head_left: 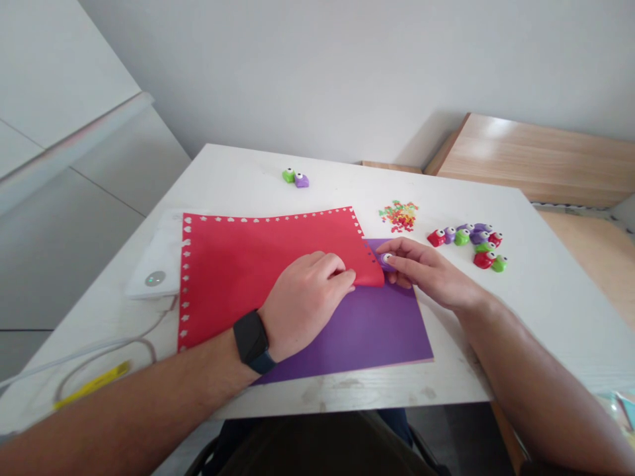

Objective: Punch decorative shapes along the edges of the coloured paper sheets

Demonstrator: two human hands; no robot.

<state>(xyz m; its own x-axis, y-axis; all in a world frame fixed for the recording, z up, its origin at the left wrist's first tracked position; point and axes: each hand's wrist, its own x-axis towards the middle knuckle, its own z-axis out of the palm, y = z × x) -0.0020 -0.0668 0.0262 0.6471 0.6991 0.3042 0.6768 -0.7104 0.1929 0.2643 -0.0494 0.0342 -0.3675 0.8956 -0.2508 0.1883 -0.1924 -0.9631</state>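
Observation:
A red foam sheet point(248, 264) with punched holes along its edges lies on a purple sheet point(367, 330) on the white table point(546, 311). My left hand point(302, 301), with a dark watch on the wrist, rests on the red sheet with curled fingers pinching its lower right edge. My right hand point(426, 271) grips a small purple punch point(385, 260) set at the red sheet's right edge. The fingers cover most of the punch.
Several small red, green and purple punches point(469, 241) lie to the right. A pile of coloured cut-outs point(399, 215) sits behind my right hand. Two punches point(296, 177) stand further back. A white device point(153, 264) with cables lies at the left.

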